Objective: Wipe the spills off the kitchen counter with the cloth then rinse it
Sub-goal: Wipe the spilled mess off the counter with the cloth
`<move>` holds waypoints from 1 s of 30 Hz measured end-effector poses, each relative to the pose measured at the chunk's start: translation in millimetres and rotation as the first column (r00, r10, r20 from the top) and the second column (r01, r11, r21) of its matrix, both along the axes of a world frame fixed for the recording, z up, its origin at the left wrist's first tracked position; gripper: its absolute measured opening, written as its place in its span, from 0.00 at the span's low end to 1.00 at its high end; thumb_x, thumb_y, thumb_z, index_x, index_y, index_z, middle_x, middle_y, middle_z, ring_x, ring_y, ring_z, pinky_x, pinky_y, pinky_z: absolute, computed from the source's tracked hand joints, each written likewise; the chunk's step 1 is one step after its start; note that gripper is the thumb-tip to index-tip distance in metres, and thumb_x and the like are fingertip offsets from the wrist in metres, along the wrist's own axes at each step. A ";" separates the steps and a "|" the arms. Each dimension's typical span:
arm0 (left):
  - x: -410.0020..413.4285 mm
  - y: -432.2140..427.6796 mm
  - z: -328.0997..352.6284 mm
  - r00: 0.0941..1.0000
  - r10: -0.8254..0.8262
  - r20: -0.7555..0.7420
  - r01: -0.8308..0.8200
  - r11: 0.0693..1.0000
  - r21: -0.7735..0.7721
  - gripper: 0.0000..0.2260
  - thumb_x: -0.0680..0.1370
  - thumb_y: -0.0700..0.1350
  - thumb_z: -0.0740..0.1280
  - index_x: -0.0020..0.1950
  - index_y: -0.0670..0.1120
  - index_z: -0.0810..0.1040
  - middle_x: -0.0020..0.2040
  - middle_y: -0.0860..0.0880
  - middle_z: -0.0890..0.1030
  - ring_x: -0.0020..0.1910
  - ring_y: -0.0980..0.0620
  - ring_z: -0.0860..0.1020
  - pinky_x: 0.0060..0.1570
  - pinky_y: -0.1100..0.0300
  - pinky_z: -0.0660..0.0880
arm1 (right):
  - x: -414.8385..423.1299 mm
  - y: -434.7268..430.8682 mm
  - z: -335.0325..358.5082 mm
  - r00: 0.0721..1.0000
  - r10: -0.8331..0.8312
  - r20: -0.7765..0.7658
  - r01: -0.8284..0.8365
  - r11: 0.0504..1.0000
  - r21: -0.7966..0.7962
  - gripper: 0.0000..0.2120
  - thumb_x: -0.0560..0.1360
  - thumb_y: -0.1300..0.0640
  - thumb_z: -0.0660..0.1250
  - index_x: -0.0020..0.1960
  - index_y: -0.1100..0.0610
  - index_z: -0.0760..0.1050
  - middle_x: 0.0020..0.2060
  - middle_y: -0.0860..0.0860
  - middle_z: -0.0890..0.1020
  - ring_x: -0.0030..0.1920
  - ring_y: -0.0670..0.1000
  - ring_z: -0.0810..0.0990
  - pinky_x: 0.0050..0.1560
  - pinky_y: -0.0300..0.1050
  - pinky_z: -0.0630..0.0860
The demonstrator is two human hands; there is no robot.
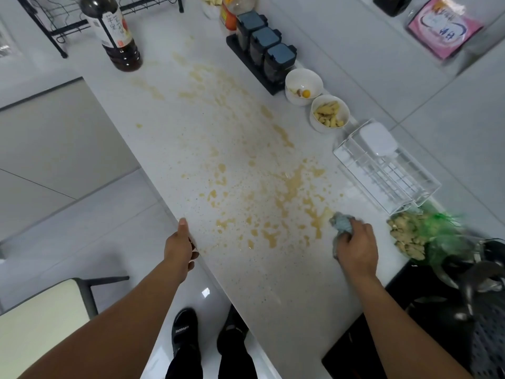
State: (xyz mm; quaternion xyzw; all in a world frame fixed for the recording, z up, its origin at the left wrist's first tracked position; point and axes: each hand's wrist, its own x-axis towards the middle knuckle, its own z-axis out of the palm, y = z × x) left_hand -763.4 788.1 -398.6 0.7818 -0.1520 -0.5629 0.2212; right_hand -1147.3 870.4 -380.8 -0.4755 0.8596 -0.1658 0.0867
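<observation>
1. Cloth: my right hand (355, 248) grips the bunched blue-grey cloth (341, 225) at the yellow-brown spills' (289, 187) near edge on the white speckled tabletop (246, 269).
2. I should press flat and sweep outward.
3. My left hand (180, 246) braces the edge, fingers relaxed.

Dark bottle (114, 36); two bowls (303, 86); wire rack (388, 176); ginger bag (415, 236)

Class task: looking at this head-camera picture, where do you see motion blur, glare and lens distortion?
Head view: motion blur smears the cloth in the right hand and the green net bag; glare shows as a bright patch on the floor; wide-angle distortion bends the counter edge and tilts the bottle.
</observation>
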 end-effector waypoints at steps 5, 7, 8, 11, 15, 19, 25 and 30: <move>0.7 -0.6 0.8 0.999 -0.039 0.000 0.039 0.999 -0.010 0.28 0.81 0.68 0.54 0.52 0.44 0.77 0.45 0.44 0.78 0.38 0.47 0.77 0.35 0.55 0.72 | 19.3 10.4 -1.8 0.935 0.321 -0.149 -0.320 0.947 0.027 0.19 0.72 0.66 0.69 0.63 0.64 0.77 0.53 0.62 0.78 0.52 0.64 0.77 0.41 0.54 0.78; 1.7 -0.8 1.4 0.998 -0.057 -0.001 0.057 0.998 -0.011 0.28 0.81 0.68 0.54 0.51 0.44 0.77 0.45 0.44 0.78 0.38 0.47 0.77 0.35 0.55 0.71 | 13.5 10.6 -0.7 0.978 0.190 -0.083 -0.188 0.982 0.028 0.19 0.73 0.64 0.67 0.64 0.62 0.76 0.53 0.60 0.77 0.53 0.62 0.76 0.43 0.54 0.77; 2.1 -0.7 1.5 0.998 -0.060 -0.003 0.060 0.998 -0.010 0.28 0.81 0.68 0.54 0.50 0.44 0.76 0.45 0.44 0.78 0.38 0.47 0.77 0.35 0.55 0.71 | 13.3 9.8 -1.4 0.997 0.054 -0.058 -0.052 0.998 0.020 0.18 0.74 0.63 0.67 0.64 0.61 0.75 0.53 0.60 0.76 0.52 0.62 0.76 0.43 0.54 0.76; 2.4 -0.3 1.8 0.998 -0.056 -0.011 0.055 0.998 -0.009 0.27 0.81 0.68 0.54 0.48 0.45 0.76 0.44 0.44 0.77 0.39 0.47 0.78 0.35 0.55 0.71 | 35.6 9.5 -0.2 0.981 0.146 -0.127 -0.145 0.989 0.021 0.19 0.71 0.66 0.69 0.62 0.63 0.76 0.51 0.61 0.77 0.48 0.62 0.76 0.38 0.52 0.76; 2.0 -0.8 1.7 0.998 -0.061 -0.014 0.061 0.998 -0.010 0.27 0.81 0.68 0.54 0.47 0.45 0.75 0.43 0.45 0.77 0.38 0.47 0.78 0.36 0.55 0.71 | 29.9 16.2 -1.7 0.984 0.146 -0.100 -0.145 0.989 0.019 0.17 0.71 0.64 0.68 0.60 0.60 0.77 0.50 0.59 0.77 0.48 0.62 0.76 0.39 0.52 0.76; 2.2 -0.5 1.1 0.998 -0.063 -0.015 0.062 0.998 -0.019 0.27 0.81 0.68 0.54 0.45 0.45 0.73 0.42 0.45 0.77 0.38 0.47 0.77 0.36 0.56 0.71 | 54.3 20.9 -3.0 0.980 0.153 -0.131 -0.149 0.988 0.043 0.19 0.71 0.65 0.69 0.61 0.62 0.76 0.50 0.60 0.76 0.48 0.62 0.76 0.37 0.52 0.77; 3.8 -0.8 1.1 0.996 -0.090 -0.028 0.090 0.996 -0.019 0.27 0.81 0.68 0.53 0.47 0.45 0.74 0.43 0.45 0.77 0.38 0.47 0.77 0.37 0.55 0.71 | 52.0 23.4 1.9 0.993 -0.119 0.001 0.119 0.993 0.018 0.15 0.74 0.64 0.66 0.61 0.60 0.76 0.51 0.59 0.76 0.49 0.61 0.75 0.43 0.53 0.76; 5.3 -1.4 1.7 0.993 -0.113 -0.023 0.112 0.993 -0.019 0.26 0.82 0.68 0.52 0.44 0.46 0.73 0.42 0.45 0.76 0.37 0.47 0.77 0.36 0.56 0.71 | 67.4 30.0 -1.0 0.945 0.315 -0.089 -0.314 0.949 0.033 0.17 0.71 0.65 0.70 0.60 0.61 0.79 0.51 0.59 0.78 0.50 0.61 0.77 0.38 0.50 0.76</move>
